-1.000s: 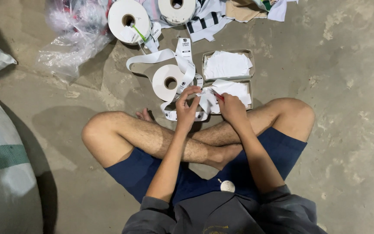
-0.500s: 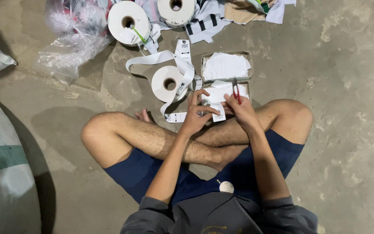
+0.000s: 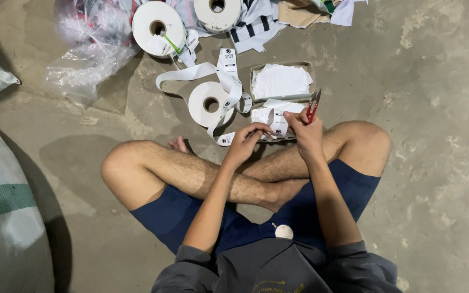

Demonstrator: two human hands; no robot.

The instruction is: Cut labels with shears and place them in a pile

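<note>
1. Since a moment ago, the right hand [image 3: 306, 135] has lifted the red snips [image 3: 314, 106] clear, blades pointing up.
2. The left hand [image 3: 245, 142] stays pinched on the white label tape [image 3: 271, 120], held between both hands just above the crossed shins.
3. The tape trails back to the roll [image 3: 210, 104] on the concrete floor [image 3: 441, 108], beside a cardboard tray [image 3: 282, 81] of cut labels.

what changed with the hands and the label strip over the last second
The right hand drew back from the nearer tray toward the knee and now holds the red snips raised, blades pointing away. The left hand slid back with it, pinching the label strip. The roll, both trays and the crossed legs stayed put.
</note>
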